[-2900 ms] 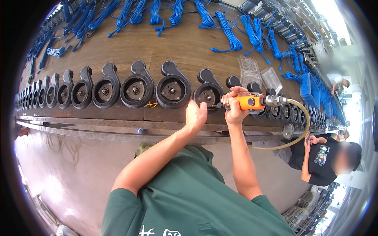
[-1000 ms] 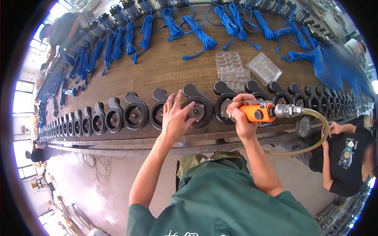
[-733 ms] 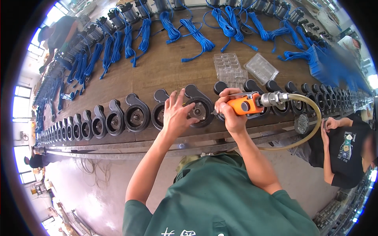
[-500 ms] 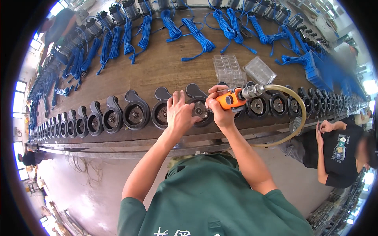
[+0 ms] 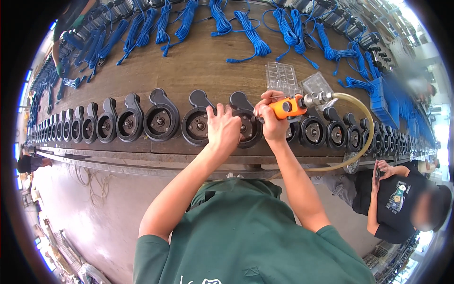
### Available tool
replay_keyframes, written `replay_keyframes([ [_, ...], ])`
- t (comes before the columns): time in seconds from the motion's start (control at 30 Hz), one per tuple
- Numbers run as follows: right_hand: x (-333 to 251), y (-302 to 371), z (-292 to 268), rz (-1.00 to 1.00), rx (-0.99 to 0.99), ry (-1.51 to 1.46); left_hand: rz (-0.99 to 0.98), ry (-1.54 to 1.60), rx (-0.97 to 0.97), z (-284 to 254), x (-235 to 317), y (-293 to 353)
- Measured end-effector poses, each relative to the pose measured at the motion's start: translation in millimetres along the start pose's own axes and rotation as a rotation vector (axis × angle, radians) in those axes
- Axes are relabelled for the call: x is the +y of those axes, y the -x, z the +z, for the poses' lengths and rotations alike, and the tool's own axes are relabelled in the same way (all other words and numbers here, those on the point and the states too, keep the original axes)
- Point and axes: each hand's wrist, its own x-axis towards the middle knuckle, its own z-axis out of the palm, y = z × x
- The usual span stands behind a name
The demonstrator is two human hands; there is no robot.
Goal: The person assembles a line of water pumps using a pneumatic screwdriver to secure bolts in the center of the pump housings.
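My right hand is wrapped round an orange air tool, held above the row of black round housings. From its metal coupling, a yellowish hose loops right and down. The tool's working tip is hidden. My left hand lies with fingers spread over the left part of one black housing, its thumb mostly out of sight. Just left of that hand stands another housing with a round metal plate and a central shaft inside its rim. The tool partly covers the housings beneath it.
Several similar housings line the table's near edge on both sides. Bundled blue cables lie at the back, joined to metal cylinders. Clear plastic trays sit beyond the tool. A blue crate and a seated person are at right.
The view has shifted, so the housings sit higher in the picture. My left hand has moved slightly right across the housing and its thumb is less visible. The tool remains in my right hand.
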Motion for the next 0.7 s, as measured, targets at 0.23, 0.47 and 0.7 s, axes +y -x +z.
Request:
replay_keyframes([
  [0.23,3,-17,11,0.013,-0.002,-0.030,-0.009,0.031,-0.042,-4,-1,-1],
  [0.47,14,-19,8,0.004,-0.020,-0.004,0.006,0.028,0.012,1,-1,-1],
  [0.7,17,-17,9,0.024,-0.073,-0.019,0.018,0.006,-0.044,-4,-4,-4],
])
